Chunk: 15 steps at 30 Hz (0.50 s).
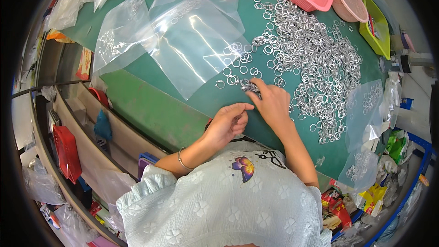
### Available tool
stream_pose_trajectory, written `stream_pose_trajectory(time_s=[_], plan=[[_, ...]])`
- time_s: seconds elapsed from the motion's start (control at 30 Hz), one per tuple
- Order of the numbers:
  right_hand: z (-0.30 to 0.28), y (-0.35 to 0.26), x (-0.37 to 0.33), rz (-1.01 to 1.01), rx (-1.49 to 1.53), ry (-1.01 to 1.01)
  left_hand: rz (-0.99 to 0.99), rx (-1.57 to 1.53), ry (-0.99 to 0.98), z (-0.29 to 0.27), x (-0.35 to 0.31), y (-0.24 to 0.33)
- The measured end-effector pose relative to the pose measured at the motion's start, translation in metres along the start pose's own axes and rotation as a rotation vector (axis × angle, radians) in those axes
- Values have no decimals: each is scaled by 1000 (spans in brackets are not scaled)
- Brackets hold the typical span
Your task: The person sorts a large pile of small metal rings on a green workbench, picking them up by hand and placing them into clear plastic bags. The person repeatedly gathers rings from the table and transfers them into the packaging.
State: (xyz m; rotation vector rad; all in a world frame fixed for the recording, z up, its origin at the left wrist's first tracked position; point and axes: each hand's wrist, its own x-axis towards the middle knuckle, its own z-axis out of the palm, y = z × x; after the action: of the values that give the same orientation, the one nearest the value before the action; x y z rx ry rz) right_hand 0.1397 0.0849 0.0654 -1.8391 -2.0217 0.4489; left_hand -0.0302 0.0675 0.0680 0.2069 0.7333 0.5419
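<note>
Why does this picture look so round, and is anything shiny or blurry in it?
In the head view, the fisheye lens darkens the corners and bows the beige shelving at left; white glare streaks cross the flat, clear plastic bag; in the same view, the small, silver metal rings in the right hand look slightly soft, perhaps from movement.

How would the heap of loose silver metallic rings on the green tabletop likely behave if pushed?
The rings would probably slide and spread, since they lie loose. Each looks stiff, with a round outline. Rolling seems unlikely where they lie flat.
</note>
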Motion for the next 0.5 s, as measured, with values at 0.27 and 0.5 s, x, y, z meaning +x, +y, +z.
stream_pose_trajectory(time_s=[0.27,0.5], plan=[[-37,5,-14,142,38,-40,201,-38,172,1,-5,6],[-3,-6,6,7,79,98,257,-23,127,-4,-1,7]])
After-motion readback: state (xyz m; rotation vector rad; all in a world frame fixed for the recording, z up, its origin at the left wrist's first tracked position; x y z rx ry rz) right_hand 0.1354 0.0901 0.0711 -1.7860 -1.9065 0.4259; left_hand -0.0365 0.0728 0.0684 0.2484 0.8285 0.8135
